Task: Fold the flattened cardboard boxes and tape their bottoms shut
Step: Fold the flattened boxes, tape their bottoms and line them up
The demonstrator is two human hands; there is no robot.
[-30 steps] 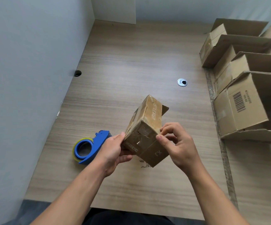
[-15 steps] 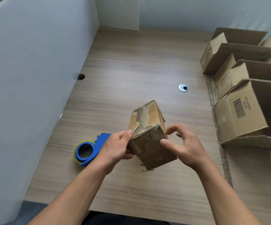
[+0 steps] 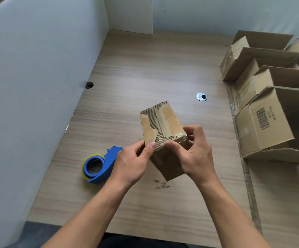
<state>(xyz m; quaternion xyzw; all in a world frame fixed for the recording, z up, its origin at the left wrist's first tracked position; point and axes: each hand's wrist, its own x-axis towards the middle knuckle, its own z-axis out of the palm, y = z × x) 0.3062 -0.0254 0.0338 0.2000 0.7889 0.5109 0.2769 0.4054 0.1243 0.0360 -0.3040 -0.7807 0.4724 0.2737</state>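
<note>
A small worn cardboard box (image 3: 163, 122) stands on the wooden desk (image 3: 145, 68) with its closed flaps facing up; their paper skin is torn and the corrugation shows. My left hand (image 3: 132, 161) grips the box's near left edge, thumb on the top flap. My right hand (image 3: 193, 154) grips the near right corner, thumb on the front face and fingers curled behind. A blue tape dispenser (image 3: 98, 164) with a yellowish roll lies on the desk just left of my left hand.
Several folded cardboard boxes (image 3: 263, 120) lie on their sides in a row along the right. A round metal grommet (image 3: 201, 96) sits behind the box. White partition walls (image 3: 28, 86) close off the left and back; a dark cable hole (image 3: 89, 85) is at the left wall.
The box has been tipped from a raised tilt onto the desk, its flap end now facing up. Both hands shifted to its near top edge.
</note>
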